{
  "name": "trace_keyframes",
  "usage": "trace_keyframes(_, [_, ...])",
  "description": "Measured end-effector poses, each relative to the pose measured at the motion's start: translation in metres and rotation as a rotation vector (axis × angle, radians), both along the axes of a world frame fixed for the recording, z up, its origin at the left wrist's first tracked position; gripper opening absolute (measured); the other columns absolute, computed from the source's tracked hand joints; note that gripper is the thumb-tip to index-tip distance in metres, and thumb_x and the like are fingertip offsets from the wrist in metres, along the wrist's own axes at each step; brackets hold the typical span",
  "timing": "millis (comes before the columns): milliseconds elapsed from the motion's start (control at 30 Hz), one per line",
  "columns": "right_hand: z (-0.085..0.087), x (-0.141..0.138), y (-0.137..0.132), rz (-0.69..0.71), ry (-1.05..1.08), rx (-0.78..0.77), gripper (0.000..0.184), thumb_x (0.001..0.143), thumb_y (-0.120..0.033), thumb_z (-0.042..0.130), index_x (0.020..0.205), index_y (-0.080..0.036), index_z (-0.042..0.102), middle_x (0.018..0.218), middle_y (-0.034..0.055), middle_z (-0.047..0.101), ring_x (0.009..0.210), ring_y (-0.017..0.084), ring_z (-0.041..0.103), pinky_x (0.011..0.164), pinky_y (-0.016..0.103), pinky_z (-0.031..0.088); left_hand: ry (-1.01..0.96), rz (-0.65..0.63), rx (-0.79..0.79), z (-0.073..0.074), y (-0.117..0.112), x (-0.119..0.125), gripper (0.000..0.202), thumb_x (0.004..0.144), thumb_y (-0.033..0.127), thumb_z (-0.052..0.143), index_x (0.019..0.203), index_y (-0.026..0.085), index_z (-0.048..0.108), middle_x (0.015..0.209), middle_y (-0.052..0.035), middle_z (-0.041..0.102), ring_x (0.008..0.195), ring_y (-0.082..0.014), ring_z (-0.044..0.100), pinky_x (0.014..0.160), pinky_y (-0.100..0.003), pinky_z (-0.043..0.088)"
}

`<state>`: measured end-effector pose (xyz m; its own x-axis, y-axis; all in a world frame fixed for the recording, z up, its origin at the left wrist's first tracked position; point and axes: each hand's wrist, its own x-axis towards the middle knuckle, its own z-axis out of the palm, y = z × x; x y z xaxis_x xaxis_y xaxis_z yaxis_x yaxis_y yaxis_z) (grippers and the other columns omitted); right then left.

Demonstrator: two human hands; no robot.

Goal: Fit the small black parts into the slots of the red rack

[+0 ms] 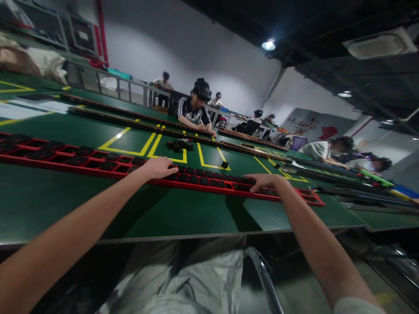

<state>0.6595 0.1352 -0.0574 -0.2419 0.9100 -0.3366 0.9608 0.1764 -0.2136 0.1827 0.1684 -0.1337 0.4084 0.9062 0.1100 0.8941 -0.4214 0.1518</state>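
Note:
A long red frame (209,189) lies across the green table before me, with two rows of square slots. Many slots hold small black square pieces (194,179); others on the left side show gaps. My left hand (159,168) rests over the middle of the frame, its fingers stretched out on the black pieces. Further right, my right hand (264,180) reaches down to the frame with thumb and forefinger apart, near its right part. I see nothing held in either hand, though the undersides of the fingers are hidden.
Loose black pieces (178,145) lie in a pile beyond the frame, and a single black piece (224,165) sits nearer. Long dark strips (157,126) cross the table behind them. Yellow tape (200,157) marks the green top. A co-worker (195,107) leans in opposite; others sit further off.

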Motion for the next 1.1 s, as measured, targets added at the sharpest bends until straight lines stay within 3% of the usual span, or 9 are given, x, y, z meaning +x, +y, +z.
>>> trace_keyframes(133, [-0.009, -0.057, 0.025, -0.083, 0.094, 0.399, 0.042, 0.082, -0.031, 0.073, 0.121, -0.018, 0.064, 0.122, 0.0105, 0.065, 0.105, 0.025, 0.063, 0.092, 0.039, 0.052, -0.033, 0.014, 0.011, -0.006, 0.003, -0.002, 0.063, 0.089, 0.065, 0.033, 0.108, 0.018, 0.07, 0.117, -0.0156, 0.067, 0.108, -0.0324, 0.061, 0.092, -0.042, 0.045])
trace_keyframes(200, [-0.024, -0.084, 0.037, -0.085, 0.114, 0.457, 0.037, 0.094, -0.036, 0.06, 0.125, -0.016, 0.057, 0.124, 0.0096, 0.059, 0.106, 0.023, 0.061, 0.088, 0.044, 0.054, -0.038, 0.029, 0.01, -0.007, 0.004, -0.003, 0.059, 0.09, 0.061, 0.034, 0.107, 0.019, 0.071, 0.115, -0.0144, 0.069, 0.107, -0.0316, 0.062, 0.092, -0.041, 0.046])
trace_keyframes(333, [-0.05, -0.11, 0.054, -0.119, 0.157, 0.536, 0.037, 0.094, -0.037, 0.059, 0.125, -0.017, 0.057, 0.125, 0.0095, 0.059, 0.106, 0.023, 0.061, 0.088, 0.044, 0.054, -0.031, 0.016, 0.023, -0.006, 0.003, -0.004, 0.052, 0.091, 0.054, 0.035, 0.107, 0.02, 0.071, 0.114, -0.0112, 0.07, 0.106, -0.0286, 0.062, 0.091, -0.037, 0.046])
trace_keyframes(400, [-0.055, -0.106, 0.056, -0.146, 0.171, 0.564, 0.036, 0.094, -0.036, 0.059, 0.125, -0.016, 0.058, 0.125, 0.0099, 0.059, 0.106, 0.023, 0.061, 0.088, 0.043, 0.054, -0.023, 0.013, 0.022, -0.005, 0.002, -0.004, 0.05, 0.091, 0.053, 0.036, 0.107, 0.021, 0.07, 0.115, -0.0105, 0.07, 0.107, -0.0277, 0.062, 0.091, -0.036, 0.046])
trace_keyframes(500, [-0.059, -0.088, 0.051, -0.195, 0.18, 0.601, 0.031, 0.093, -0.022, 0.057, 0.123, -0.015, 0.061, 0.117, 0.0116, 0.065, 0.102, 0.022, 0.063, 0.089, 0.037, 0.052, -0.018, 0.015, 0.007, -0.006, 0.002, -0.005, 0.049, 0.091, 0.053, 0.036, 0.107, 0.02, 0.069, 0.116, -0.0109, 0.069, 0.107, -0.0288, 0.062, 0.091, -0.038, 0.046])
trace_keyframes(567, [-0.062, -0.076, 0.044, -0.226, 0.186, 0.6, 0.033, 0.087, -0.011, 0.056, 0.119, -0.014, 0.065, 0.111, 0.0116, 0.069, 0.097, 0.022, 0.064, 0.089, 0.032, 0.05, -0.021, 0.012, 0.0, -0.006, 0.003, -0.007, 0.049, 0.09, 0.054, 0.036, 0.106, 0.021, 0.069, 0.117, -0.0104, 0.069, 0.108, -0.0292, 0.061, 0.091, -0.038, 0.046])
trace_keyframes(733, [-0.068, -0.067, 0.035, -0.275, 0.196, 0.601, 0.044, 0.077, -0.004, 0.053, 0.117, -0.013, 0.069, 0.111, 0.0119, 0.071, 0.098, 0.023, 0.066, 0.093, 0.032, 0.049, -0.018, 0.01, -0.001, -0.008, 0.004, -0.009, 0.051, 0.09, 0.054, 0.034, 0.107, 0.021, 0.068, 0.119, -0.0111, 0.068, 0.111, -0.0299, 0.06, 0.092, -0.039, 0.045])
trace_keyframes(867, [-0.068, -0.07, 0.036, -0.167, 0.262, 0.605, 0.057, 0.074, 0.002, 0.049, 0.126, -0.015, 0.065, 0.122, 0.0107, 0.068, 0.113, 0.023, 0.062, 0.106, 0.035, 0.042, -0.006, 0.034, -0.002, -0.007, 0.003, -0.009, 0.051, 0.089, 0.053, 0.034, 0.108, 0.02, 0.068, 0.119, -0.0113, 0.067, 0.111, -0.0299, 0.06, 0.093, -0.039, 0.046])
trace_keyframes(1100, [-0.071, -0.068, 0.036, 0.029, 0.334, 0.498, 0.045, 0.086, -0.009, 0.047, 0.126, -0.019, 0.065, 0.129, 0.0067, 0.065, 0.121, 0.02, 0.058, 0.109, 0.035, 0.04, -0.019, 0.046, 0.0, -0.007, 0.001, -0.01, 0.051, 0.09, 0.053, 0.034, 0.11, 0.021, 0.068, 0.12, -0.0096, 0.067, 0.111, -0.0271, 0.06, 0.094, -0.036, 0.045])
